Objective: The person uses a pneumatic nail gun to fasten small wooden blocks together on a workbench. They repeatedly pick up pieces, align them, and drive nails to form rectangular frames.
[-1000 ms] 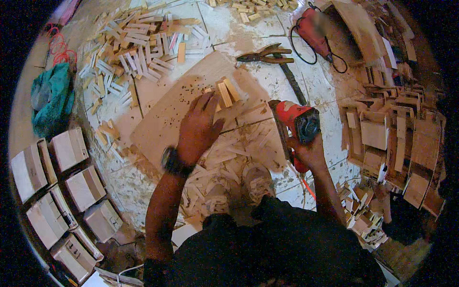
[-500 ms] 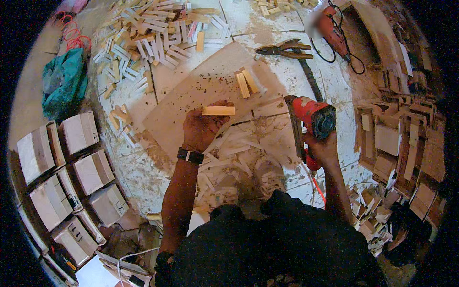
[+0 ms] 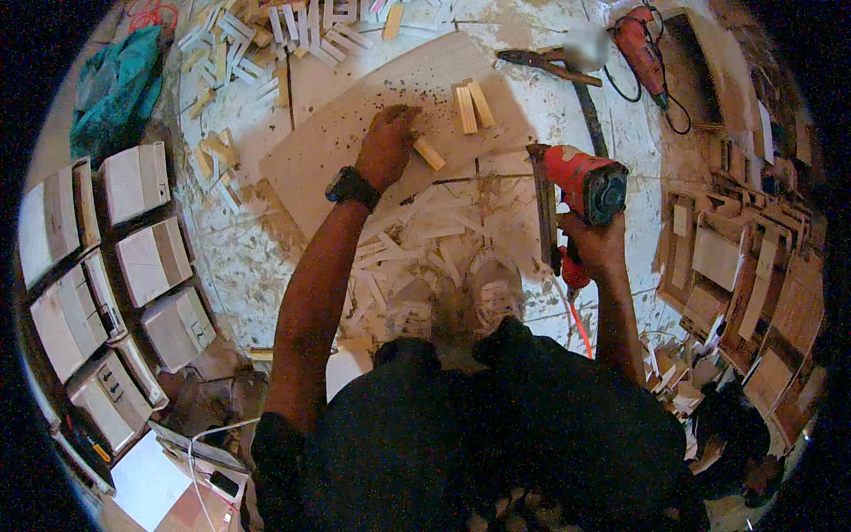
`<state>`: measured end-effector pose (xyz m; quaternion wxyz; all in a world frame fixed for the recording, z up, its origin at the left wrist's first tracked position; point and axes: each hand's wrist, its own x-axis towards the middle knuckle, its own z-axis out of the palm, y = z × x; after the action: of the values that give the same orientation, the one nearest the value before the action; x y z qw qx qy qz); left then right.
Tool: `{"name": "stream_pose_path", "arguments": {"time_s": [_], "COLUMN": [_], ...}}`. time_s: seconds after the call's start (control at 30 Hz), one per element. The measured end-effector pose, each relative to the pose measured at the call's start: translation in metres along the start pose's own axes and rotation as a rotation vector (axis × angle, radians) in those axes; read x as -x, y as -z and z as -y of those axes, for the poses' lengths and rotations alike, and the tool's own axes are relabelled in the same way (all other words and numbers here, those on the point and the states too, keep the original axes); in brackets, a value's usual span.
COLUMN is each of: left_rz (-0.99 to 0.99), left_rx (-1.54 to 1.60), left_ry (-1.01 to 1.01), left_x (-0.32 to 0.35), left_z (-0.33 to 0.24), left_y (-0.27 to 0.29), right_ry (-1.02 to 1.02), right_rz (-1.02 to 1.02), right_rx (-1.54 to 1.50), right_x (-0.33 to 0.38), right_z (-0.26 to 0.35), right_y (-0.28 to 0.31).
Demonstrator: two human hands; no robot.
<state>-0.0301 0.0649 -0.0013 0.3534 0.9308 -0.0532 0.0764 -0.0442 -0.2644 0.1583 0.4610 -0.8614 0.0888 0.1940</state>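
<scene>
My left hand (image 3: 388, 146), with a dark watch on its wrist, is over the brown board with its back up and fingers curled. A short pale wooden block (image 3: 430, 152) sticks out from its thumb side, partly hidden by the hand. My right hand (image 3: 594, 244) is closed round the handle of a red and black pneumatic nail gun (image 3: 572, 173), its long magazine toward my left. An orange-red air hose (image 3: 578, 319) trails down from its handle. Two joined or touching wooden strips (image 3: 472, 106) lie on the board (image 3: 310, 168), right of my left hand.
Pliers (image 3: 536, 60) and a dark bar (image 3: 589, 115) lie at the far right, beside a red corded power tool (image 3: 640, 53). Many small wood pieces (image 3: 306, 27) are heaped far left. Wooden panels (image 3: 155, 257) stand at left, more wooden parts (image 3: 718, 257) at right. Offcuts (image 3: 434, 222) surround my shoes.
My left hand has turned from palm up to back up and moved farther away, with the wooden block now tilted. The nail gun stays in my right hand. The whole view has shifted.
</scene>
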Motion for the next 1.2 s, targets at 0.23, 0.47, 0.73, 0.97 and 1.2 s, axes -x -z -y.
{"name": "stream_pose_path", "arguments": {"time_s": [0.23,0.47,0.73,0.97,1.2], "left_rz": [0.357,0.194,0.177,-0.003,-0.082], "left_rx": [-0.265,-0.440,-0.513,0.313,0.882], "left_ry": [0.250,0.406,0.350,0.619,0.707], "left_x": [0.091,0.117,0.119,0.098,0.062], "left_z": [-0.076,-0.099,-0.099,-0.094,-0.059], "left_y": [0.007,-0.023,-0.018,0.010,0.020], "right_ry": [0.041,-0.008,-0.139,0.028,-0.009], "right_rz": [-0.007,0.016,0.065,0.108,0.206], "right_rx": [0.045,0.054,0.107,0.181,0.090], "right_x": [0.001,0.001,0.003,0.001,-0.004], "right_z": [0.001,0.007,0.009,0.021,0.055], "right_y": [0.004,-0.007,-0.010,-0.011,-0.034]}}
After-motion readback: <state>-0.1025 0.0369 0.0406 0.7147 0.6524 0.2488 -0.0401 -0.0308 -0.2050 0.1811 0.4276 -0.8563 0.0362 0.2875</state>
